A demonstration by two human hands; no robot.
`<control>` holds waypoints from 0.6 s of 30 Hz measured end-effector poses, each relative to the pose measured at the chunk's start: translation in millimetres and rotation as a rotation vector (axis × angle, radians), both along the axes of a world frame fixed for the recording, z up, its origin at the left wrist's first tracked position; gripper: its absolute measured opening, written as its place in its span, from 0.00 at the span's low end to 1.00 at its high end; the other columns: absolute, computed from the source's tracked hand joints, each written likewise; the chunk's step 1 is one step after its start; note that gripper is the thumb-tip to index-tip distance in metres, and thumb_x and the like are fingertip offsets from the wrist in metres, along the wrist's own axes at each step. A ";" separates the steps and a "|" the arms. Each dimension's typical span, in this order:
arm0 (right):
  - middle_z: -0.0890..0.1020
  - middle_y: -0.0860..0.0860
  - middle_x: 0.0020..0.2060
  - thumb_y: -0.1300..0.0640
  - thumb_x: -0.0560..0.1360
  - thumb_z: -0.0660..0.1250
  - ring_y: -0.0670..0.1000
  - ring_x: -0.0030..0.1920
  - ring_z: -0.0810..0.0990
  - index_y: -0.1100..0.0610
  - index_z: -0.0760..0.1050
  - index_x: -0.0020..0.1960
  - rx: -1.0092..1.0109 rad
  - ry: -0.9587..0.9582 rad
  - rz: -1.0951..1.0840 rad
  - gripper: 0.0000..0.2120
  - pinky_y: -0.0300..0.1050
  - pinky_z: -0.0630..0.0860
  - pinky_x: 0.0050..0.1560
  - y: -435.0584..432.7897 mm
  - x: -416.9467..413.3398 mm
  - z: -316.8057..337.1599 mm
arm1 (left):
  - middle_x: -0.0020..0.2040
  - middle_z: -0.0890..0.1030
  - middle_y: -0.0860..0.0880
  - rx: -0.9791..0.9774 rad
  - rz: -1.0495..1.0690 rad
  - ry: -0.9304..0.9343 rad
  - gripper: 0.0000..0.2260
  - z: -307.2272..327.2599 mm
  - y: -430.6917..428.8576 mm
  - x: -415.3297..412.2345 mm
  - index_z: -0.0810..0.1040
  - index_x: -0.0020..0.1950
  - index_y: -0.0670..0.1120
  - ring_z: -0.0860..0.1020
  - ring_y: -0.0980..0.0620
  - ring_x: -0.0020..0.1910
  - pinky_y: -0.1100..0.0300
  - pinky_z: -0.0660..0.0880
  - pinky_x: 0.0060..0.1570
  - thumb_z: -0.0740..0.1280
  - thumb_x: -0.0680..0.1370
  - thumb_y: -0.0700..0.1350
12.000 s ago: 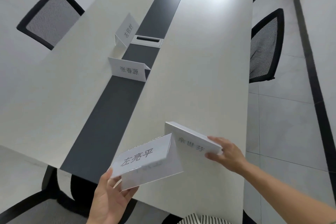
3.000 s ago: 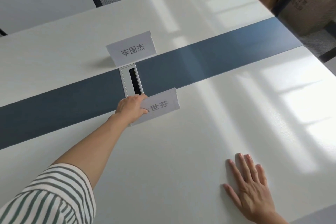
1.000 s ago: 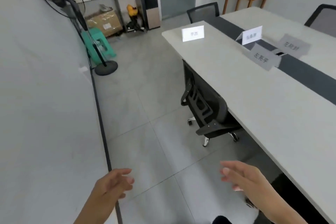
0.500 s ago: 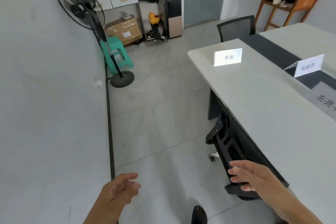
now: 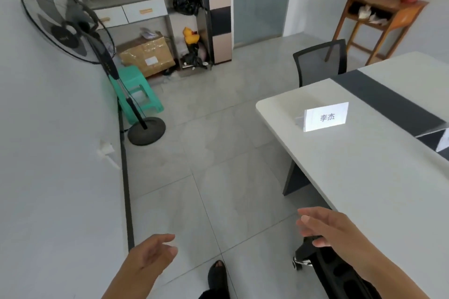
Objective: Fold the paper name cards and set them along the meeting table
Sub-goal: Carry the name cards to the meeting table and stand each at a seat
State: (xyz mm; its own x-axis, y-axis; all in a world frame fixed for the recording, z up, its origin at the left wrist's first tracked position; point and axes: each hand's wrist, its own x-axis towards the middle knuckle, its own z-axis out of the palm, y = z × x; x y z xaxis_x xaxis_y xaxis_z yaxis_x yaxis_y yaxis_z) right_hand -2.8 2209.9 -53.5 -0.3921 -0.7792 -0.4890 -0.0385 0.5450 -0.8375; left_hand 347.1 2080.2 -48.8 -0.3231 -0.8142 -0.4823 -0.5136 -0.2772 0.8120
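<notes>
A folded white name card [image 5: 325, 116] with printed characters stands upright near the end of the long white meeting table [image 5: 364, 177], which has a dark strip down its middle. The corner of another card [image 5: 445, 139] shows at the right edge. My left hand [image 5: 151, 253] hangs low over the floor, fingers relaxed, holding nothing. My right hand [image 5: 325, 226] is raised beside the table's near edge, fingers loosely extended and empty. Both hands are well short of the standing card.
A black office chair [image 5: 340, 272] is tucked under the table below my right hand; another chair [image 5: 320, 63] stands at the table's far end. A standing fan [image 5: 73, 29] and a green stool [image 5: 138, 94] are by the left wall. Shelving, boxes and a water dispenser [image 5: 216, 14] line the back.
The view has advanced along the aisle toward the table's end; the standing card looks larger and nearer. Both hands stay empty. Three seconds ago my left hand held a card on the table.
</notes>
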 end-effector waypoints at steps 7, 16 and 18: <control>0.87 0.47 0.46 0.55 0.77 0.66 0.46 0.46 0.85 0.50 0.80 0.55 -0.020 -0.023 -0.206 0.08 0.45 0.79 0.47 -83.5 -32.7 12.2 | 0.46 0.86 0.50 -0.067 -0.224 0.026 0.07 29.0 -172.9 -80.4 0.82 0.50 0.54 0.83 0.51 0.49 0.53 0.76 0.53 0.71 0.72 0.51; 0.87 0.53 0.45 0.57 0.76 0.68 0.57 0.48 0.85 0.55 0.81 0.55 0.009 -0.080 -0.490 0.08 0.48 0.78 0.45 -168.0 -142.4 -35.7 | 0.46 0.85 0.54 -0.020 -0.471 -0.009 0.16 22.5 -295.2 -235.2 0.80 0.52 0.55 0.82 0.59 0.46 0.53 0.75 0.56 0.69 0.65 0.56; 0.86 0.55 0.46 0.58 0.76 0.67 0.57 0.48 0.85 0.55 0.80 0.55 0.009 -0.101 -0.542 0.09 0.47 0.77 0.44 -194.5 -171.3 -47.1 | 0.47 0.85 0.57 -0.012 -0.535 -0.041 0.19 20.4 -319.1 -268.7 0.79 0.54 0.54 0.82 0.60 0.48 0.56 0.75 0.56 0.69 0.65 0.58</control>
